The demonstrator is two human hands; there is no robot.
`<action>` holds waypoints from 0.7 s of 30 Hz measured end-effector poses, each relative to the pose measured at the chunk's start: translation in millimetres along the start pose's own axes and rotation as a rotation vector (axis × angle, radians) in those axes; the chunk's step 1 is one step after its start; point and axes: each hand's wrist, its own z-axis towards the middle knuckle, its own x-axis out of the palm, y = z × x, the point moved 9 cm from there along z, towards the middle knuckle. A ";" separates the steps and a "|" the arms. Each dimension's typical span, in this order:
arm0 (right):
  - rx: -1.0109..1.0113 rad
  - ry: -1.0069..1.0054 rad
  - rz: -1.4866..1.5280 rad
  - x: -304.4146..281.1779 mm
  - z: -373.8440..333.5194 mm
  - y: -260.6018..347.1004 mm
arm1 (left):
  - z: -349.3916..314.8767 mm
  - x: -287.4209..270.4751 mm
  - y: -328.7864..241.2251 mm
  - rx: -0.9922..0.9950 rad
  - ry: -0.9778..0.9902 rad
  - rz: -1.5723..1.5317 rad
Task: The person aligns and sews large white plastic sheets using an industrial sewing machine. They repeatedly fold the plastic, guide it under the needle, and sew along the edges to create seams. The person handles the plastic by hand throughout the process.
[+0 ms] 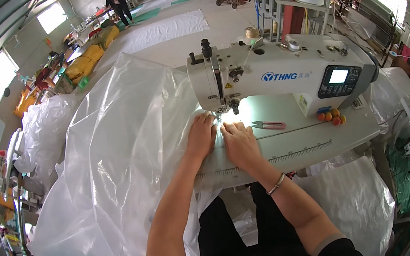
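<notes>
1. Grip: the left hand (202,136) lies palm-down with fingers bent and close together; whether it pinches the film cannot be told. The right hand (240,141) lies palm-down beside it, fingers close together; its fingertips' hold cannot be told.
2. Position: the clear plastic sheet (123,139) drapes left of the sewing machine (244,70), its right margin reaching the lit needle area (220,109) near both hands' fingertips.
3. Orientation: the sheet's long axis runs from far to near; one corner points away from the person, another toward lower left.
4. Adjacent items: on the machine table (278,107), red-handled snips (269,125) lie right of the right hand; small round orange-red objects (332,116) sit farther right.
</notes>
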 end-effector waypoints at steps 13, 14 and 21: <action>0.325 -0.099 0.337 -8.7 6.6 -35.9 | 47.2 -126.5 67.1 -0.616 -0.329 -0.610; 0.316 -0.093 0.289 -8.2 9.2 -31.5 | 52.6 -162.9 67.9 -0.548 -0.446 -0.407; 0.314 -0.162 0.060 0.9 17.3 -34.8 | 24.8 -222.0 96.0 -0.190 0.376 0.865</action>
